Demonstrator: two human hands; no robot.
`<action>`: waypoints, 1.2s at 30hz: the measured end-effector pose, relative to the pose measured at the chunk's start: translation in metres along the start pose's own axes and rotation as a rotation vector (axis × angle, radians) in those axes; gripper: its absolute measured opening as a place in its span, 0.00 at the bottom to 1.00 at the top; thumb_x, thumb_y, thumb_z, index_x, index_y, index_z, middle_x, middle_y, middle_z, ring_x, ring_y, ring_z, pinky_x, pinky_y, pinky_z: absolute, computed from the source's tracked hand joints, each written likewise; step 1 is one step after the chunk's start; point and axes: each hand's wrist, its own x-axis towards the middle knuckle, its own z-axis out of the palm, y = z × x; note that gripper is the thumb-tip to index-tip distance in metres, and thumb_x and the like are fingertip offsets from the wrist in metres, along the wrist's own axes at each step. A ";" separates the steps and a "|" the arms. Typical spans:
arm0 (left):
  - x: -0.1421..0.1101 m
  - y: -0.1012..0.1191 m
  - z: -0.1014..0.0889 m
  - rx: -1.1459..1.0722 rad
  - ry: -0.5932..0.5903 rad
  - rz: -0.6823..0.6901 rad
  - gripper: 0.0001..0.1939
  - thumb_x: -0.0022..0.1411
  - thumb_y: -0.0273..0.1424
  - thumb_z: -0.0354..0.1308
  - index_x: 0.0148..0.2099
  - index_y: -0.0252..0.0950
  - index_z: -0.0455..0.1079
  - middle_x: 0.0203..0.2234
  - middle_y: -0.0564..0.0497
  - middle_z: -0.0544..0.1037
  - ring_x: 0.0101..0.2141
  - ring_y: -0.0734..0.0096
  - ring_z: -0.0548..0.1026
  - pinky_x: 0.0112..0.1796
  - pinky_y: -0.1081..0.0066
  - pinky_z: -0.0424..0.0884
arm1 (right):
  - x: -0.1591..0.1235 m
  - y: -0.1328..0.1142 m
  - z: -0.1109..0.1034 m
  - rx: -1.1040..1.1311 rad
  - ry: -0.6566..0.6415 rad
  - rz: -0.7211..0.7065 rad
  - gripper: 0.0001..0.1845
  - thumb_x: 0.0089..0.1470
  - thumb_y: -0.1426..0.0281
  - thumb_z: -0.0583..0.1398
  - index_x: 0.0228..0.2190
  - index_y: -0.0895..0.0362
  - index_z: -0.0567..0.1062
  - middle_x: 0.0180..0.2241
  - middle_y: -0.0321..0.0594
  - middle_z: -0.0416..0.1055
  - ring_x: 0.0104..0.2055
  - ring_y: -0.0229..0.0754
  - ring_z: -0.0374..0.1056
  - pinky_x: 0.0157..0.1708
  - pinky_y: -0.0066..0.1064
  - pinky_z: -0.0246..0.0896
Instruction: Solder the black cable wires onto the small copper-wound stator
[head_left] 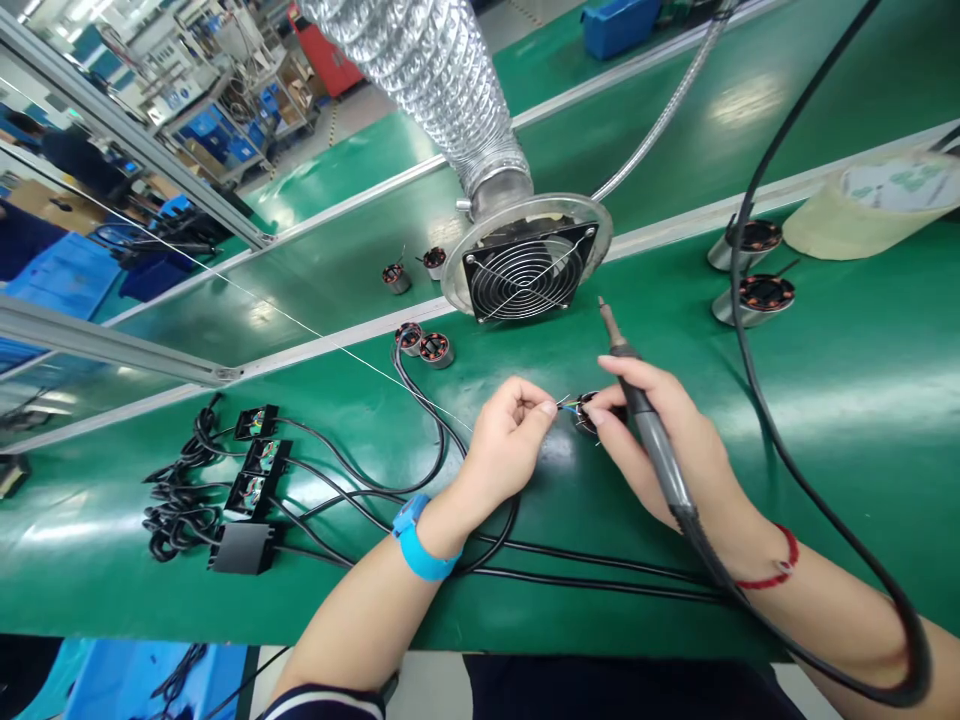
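My left hand (pixel 508 432), with a blue wrist strap (pixel 418 540), is pinched on thin coloured wires (pixel 566 404) at the end of a black cable. My right hand (pixel 660 440) holds a soldering iron (pixel 637 400) lying across the palm, tip pointing up and away. The same hand's thumb and fingertips grip a small motor stator (pixel 588 412) on the green table (pixel 825 400). The wires meet the stator between both hands. The iron's black cord (pixel 825 520) loops over my right forearm.
A fume extractor fan (pixel 526 268) on a silver duct (pixel 435 80) stands just behind my hands. Stators lie at the left (pixel 426 346) and right (pixel 754 298). Several black boxes with cables (pixel 247 490) sit at the left. A tape roll (pixel 870 205) is far right.
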 end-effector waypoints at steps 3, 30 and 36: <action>0.001 0.002 0.001 -0.051 -0.010 -0.028 0.11 0.54 0.38 0.57 0.31 0.35 0.62 0.20 0.57 0.66 0.20 0.81 0.60 0.21 0.77 0.56 | 0.000 0.007 0.000 0.052 -0.002 0.095 0.23 0.57 0.68 0.57 0.54 0.52 0.63 0.35 0.38 0.74 0.39 0.45 0.71 0.43 0.41 0.66; 0.009 0.013 -0.011 0.142 -0.205 -0.103 0.06 0.55 0.28 0.54 0.27 0.33 0.64 0.20 0.58 0.65 0.24 0.79 0.61 0.28 0.76 0.57 | 0.000 0.010 0.001 0.105 -0.093 -0.043 0.20 0.58 0.71 0.56 0.53 0.51 0.63 0.37 0.38 0.73 0.41 0.44 0.70 0.46 0.40 0.64; 0.007 0.011 -0.009 0.157 -0.159 -0.100 0.05 0.54 0.26 0.53 0.27 0.33 0.63 0.20 0.58 0.66 0.23 0.79 0.62 0.28 0.76 0.57 | 0.005 0.009 0.003 -0.066 -0.080 -0.128 0.20 0.58 0.74 0.54 0.52 0.53 0.64 0.33 0.38 0.72 0.37 0.45 0.68 0.39 0.39 0.62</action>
